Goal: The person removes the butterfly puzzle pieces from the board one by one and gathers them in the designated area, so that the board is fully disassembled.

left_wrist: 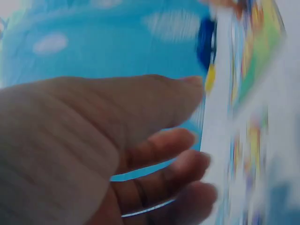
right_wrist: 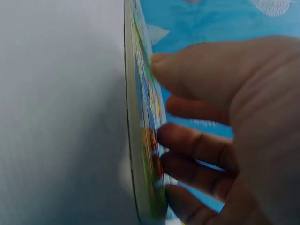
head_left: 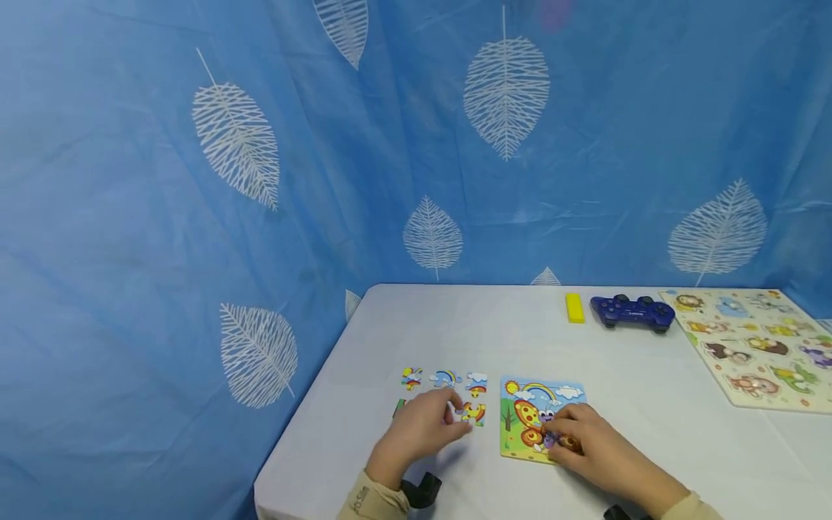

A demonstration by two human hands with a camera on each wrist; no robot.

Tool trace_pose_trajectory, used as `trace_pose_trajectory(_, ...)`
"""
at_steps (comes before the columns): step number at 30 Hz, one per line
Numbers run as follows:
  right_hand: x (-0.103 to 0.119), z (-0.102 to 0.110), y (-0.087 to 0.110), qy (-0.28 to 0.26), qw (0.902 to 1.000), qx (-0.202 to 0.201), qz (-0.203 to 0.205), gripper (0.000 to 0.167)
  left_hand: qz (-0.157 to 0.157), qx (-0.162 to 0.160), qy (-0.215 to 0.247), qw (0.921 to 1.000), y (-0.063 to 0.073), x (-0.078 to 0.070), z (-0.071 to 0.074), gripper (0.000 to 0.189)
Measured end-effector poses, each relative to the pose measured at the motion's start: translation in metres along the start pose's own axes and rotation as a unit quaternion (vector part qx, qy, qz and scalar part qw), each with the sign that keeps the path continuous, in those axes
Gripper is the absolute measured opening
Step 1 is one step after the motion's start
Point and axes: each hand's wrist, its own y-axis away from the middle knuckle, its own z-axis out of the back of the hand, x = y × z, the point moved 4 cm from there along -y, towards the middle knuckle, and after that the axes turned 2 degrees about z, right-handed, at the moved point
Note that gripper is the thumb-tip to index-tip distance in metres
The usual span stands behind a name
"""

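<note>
A square puzzle board (head_left: 513, 451) with a butterfly, sun, rainbow and tree lies flat on the table. My right hand (head_left: 598, 448) is over its right side, with fingertips at the picture; in the right wrist view, thumb and fingers are spread apart along the board (right_wrist: 133, 140) and nothing is pinched. Left of the board, my left hand (head_left: 422, 426) hovers over loose jigsaw pieces (head_left: 477, 383), partly covering some. Its thumb and loosely bent fingers (left_wrist: 164, 183) stand apart with nothing between them in the left wrist view, where the puzzle things are blurred.
Toward the back of the white table (head_left: 494, 325) lie a yellow block (head_left: 575, 308) and a blue game controller (head_left: 632, 311). A large board with animal pictures (head_left: 760, 347) is at the right. Blue leaf-patterned cloth (head_left: 364, 180) hangs behind and to the left.
</note>
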Motion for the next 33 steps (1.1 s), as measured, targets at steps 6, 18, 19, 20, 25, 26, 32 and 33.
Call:
trace_pose_trajectory(6,-0.012,0.013,0.004,-0.004,0.9962,0.001,-0.087,0.011,-0.086,0.104,-0.067,0.9886,-0.032,-0.064,-0.033,0.036)
trace_pose_trajectory(18,-0.028,0.018,0.005,-0.045,0.9908,0.051,-0.117,0.028,-0.202,0.083,-0.126,0.9676,-0.059,-0.097,-0.092,0.056)
trace_pose_trajectory(19,-0.028,0.019,0.005,-0.044,0.9901,0.050,-0.124,0.028,-0.206,0.080,-0.122,0.9678,-0.059,-0.097,-0.093,0.056)
trace_pose_trajectory(20,-0.029,0.019,0.004,-0.043,0.9896,0.050,-0.128,0.028,-0.208,0.078,-0.115,0.9682,-0.060,-0.097,-0.094,0.055)
trace_pose_trajectory(25,-0.029,0.020,0.004,-0.046,0.9886,0.051,-0.134,0.028,-0.196,0.074,-0.078,0.9747,-0.060,-0.094,-0.094,0.047)
trace_pose_trajectory(26,-0.029,0.020,0.004,-0.046,0.9892,0.050,-0.130,0.028,-0.191,0.073,-0.075,0.9761,-0.060,-0.093,-0.094,0.046)
trace_pose_trajectory(32,-0.029,0.018,0.005,-0.057,0.9903,0.051,-0.116,0.024,-0.176,0.063,-0.095,0.9779,-0.059,-0.092,-0.094,0.038)
trace_pose_trajectory(33,-0.029,0.018,0.005,-0.060,0.9902,0.052,-0.115,0.023,-0.173,0.059,-0.105,0.9775,-0.059,-0.092,-0.094,0.037)
